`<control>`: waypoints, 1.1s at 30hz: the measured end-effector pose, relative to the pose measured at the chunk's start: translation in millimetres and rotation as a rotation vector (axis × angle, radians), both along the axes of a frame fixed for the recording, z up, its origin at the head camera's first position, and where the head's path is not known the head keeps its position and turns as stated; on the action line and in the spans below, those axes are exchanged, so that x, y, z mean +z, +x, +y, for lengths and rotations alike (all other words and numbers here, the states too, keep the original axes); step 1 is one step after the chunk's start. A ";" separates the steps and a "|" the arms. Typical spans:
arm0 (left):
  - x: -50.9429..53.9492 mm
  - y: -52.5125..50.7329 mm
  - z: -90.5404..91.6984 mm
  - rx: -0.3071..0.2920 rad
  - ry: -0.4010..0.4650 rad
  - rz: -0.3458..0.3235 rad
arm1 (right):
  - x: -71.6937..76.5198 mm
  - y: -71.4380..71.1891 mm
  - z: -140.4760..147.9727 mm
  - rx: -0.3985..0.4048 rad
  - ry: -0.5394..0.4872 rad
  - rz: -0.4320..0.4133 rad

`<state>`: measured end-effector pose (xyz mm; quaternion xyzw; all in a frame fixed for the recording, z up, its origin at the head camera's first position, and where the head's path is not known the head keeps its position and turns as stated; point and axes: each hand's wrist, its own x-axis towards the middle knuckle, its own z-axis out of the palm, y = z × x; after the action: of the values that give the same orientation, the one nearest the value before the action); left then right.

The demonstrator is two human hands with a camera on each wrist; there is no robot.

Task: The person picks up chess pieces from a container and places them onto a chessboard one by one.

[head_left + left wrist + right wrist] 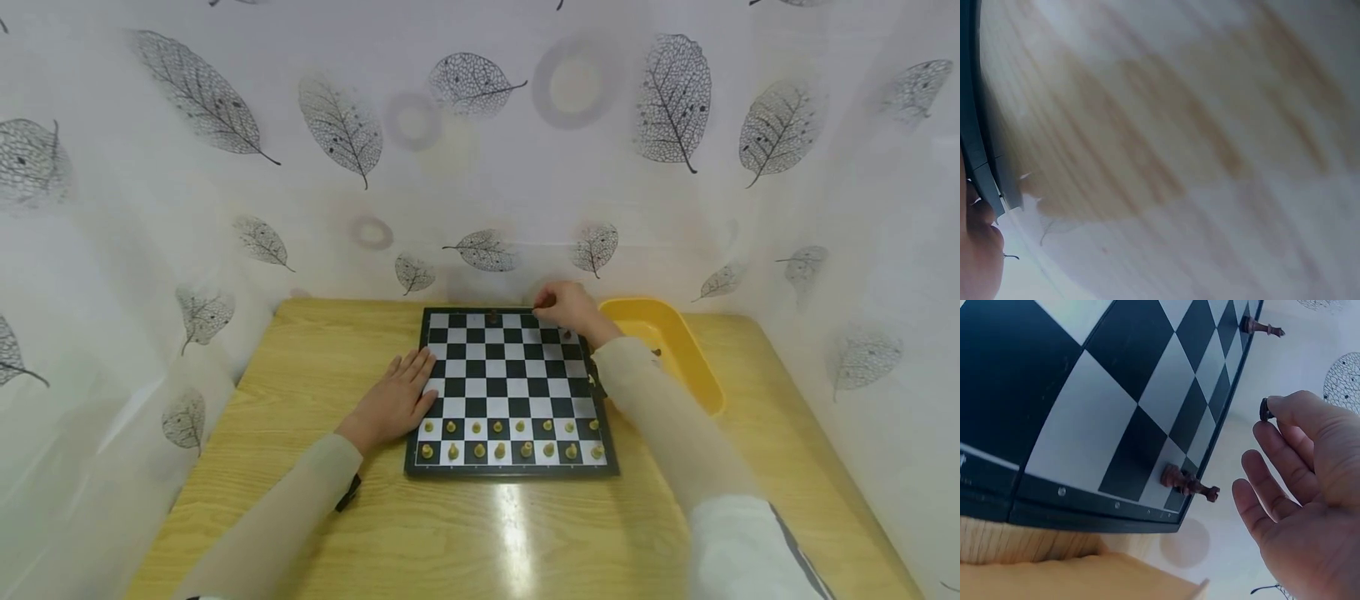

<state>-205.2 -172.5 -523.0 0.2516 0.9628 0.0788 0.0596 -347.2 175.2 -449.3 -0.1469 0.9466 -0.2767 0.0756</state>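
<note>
A black-and-white chessboard [497, 368] lies on the wooden table. My left hand [393, 398] rests with straight fingers against its left edge; in the left wrist view only some fingertips [985, 250] show beside the dark board edge [971, 106]. Above the far edge, my right hand [567, 307] pinches a dark chess piece [1265, 410] between thumb and index finger, its base showing and the rest hidden. A dark chess piece [1262, 327] stands on the far row, and more dark pieces [1189, 482] stand at the far right corner. Yellowish chess pieces [500, 450] fill the two near rows.
Right of the board sits a yellow tray [708, 385], partly behind my right forearm, with a small dark thing [656, 352] in it. A leaf-printed white curtain [495, 183] hangs behind and beside the table [315, 350].
</note>
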 end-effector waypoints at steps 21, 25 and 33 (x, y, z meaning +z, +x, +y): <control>-1.1 0.6 0.2 0.003 -0.003 0.001 | -24.0 -11.4 -6.7 0.010 0.075 -0.007; -1.8 0.8 0.5 0.002 -0.002 -0.006 | -25.9 -11.6 -8.1 0.005 0.079 -0.013; -3.5 0.0 -0.8 -0.005 -0.008 0.023 | -28.3 -12.8 -11.3 -0.020 0.071 -0.006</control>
<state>-205.1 -173.2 -526.5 0.2545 0.9631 0.0718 0.0499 -360.0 163.9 -477.6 -0.1340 0.9570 -0.2443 0.0807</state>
